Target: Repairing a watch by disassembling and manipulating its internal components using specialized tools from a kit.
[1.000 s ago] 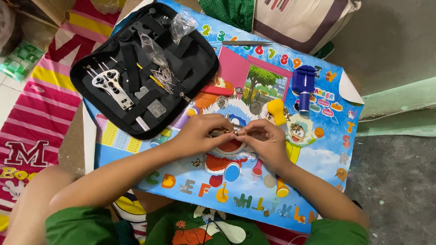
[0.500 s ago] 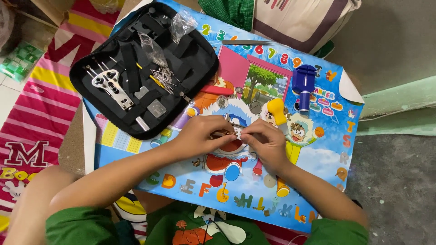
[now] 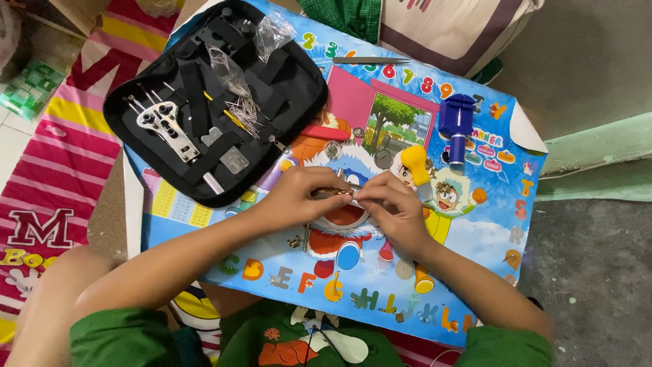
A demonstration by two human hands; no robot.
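Your left hand (image 3: 299,197) and right hand (image 3: 390,211) meet over the middle of the cartoon mat (image 3: 489,231), fingertips of both pinched together on a small metal part (image 3: 337,193), prob. a watch-band piece; it's too small to tell exactly what, and it sits right between the two thumbs, just above the mat. Risk no. 1: the part or a tiny pin in it could slip or spring out if you squeeze unevenly, and on this busy printed surface a loose bit would be v. hard to spot; a small brass-coloured piece (image 3: 294,241) already lies loose near your left wrist. Risk no. 2: your left forearm is close to the open black tool case (image 3: 204,102); a nudge could scatter the loose pins (image 3: 246,109) resting in it. The blue tool (image 3: 456,129) and yellow-handled tool (image 3: 415,163) stand just beyond your right hand, easy to knock w/ a quick move. Surface: a glossy kids' alphabet-and-number mat on a low board, tweezers (image 3: 370,60) at its far edge. Room: you sit on the floor, striped pink rug (image 3: 47,170) on the left, bare grey concrete (image 3: 598,272) on the right.
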